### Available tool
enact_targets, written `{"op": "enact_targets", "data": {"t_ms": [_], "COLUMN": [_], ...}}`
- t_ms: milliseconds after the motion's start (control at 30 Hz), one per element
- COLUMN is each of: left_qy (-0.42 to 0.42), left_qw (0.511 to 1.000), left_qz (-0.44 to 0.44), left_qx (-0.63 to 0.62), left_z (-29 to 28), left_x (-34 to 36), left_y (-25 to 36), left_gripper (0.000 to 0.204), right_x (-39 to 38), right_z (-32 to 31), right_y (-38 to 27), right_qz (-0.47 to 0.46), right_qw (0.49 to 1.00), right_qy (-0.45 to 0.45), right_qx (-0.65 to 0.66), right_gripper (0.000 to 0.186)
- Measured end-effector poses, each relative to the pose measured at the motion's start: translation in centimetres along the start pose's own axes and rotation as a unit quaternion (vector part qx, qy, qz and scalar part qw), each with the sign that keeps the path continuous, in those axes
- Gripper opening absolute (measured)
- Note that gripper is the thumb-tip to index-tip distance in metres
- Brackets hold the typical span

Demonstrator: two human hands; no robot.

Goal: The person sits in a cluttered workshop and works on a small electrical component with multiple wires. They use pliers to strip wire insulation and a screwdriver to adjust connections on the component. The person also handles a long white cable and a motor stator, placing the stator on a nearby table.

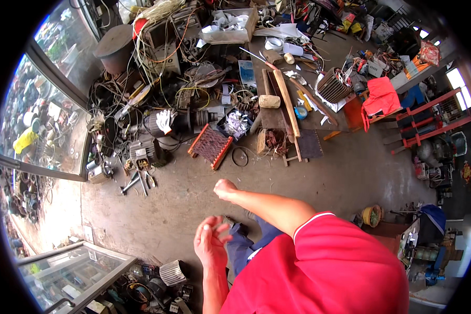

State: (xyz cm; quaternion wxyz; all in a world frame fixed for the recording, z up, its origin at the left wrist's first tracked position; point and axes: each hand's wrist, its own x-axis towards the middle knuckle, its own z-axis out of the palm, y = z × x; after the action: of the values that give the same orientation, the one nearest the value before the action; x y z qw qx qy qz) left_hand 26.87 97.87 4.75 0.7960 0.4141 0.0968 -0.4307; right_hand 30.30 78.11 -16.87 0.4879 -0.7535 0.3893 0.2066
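My left hand (211, 236) is raised at lower centre, its fingers apart and slightly blurred, with nothing visible in it. My right hand (226, 189) reaches forward over the concrete floor (183, 199), fingers curled closed; whatever they hold, if anything, is hidden. Beyond it lie a low stool (210, 145) with red frame and woven seat, and a thin black ring (239, 156). Motors (145, 153) and hand tools (138, 180) lie to the left. A bench (319, 57) ahead carries a mallet (269, 102), wooden handles (286, 102) and scattered parts.
Heaped wires (159, 68) and scrap fill the back left, beside glazed frames (57, 73). An open glass door (73, 269) stands at lower left near a pile of motor parts (157, 285). A red cloth (379, 97), red racks (429, 123) and a yellow basket (371, 215) are on the right.
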Motion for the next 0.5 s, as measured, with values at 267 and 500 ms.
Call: {"op": "enact_targets", "data": {"t_ms": [267, 500], "left_qy": [-0.019, 0.016], "left_qw": [0.713, 0.618], "left_qz": [0.37, 0.482], "left_qx": [0.596, 0.62], "left_z": [-1.6, -3.3], "left_x": [1.9, 0.9], "left_y": [-1.8, -0.5], "left_gripper": [0.03, 0.036], "right_x": [-8.0, -13.2], "right_z": [10.3, 9.0], "right_y": [-7.0, -12.8], "right_qz": [0.143, 0.152], "right_qw": [0.879, 0.837], "right_qy": [-0.224, -0.32], "right_qx": [0.396, 0.417], "right_gripper": [0.016, 0.015]}}
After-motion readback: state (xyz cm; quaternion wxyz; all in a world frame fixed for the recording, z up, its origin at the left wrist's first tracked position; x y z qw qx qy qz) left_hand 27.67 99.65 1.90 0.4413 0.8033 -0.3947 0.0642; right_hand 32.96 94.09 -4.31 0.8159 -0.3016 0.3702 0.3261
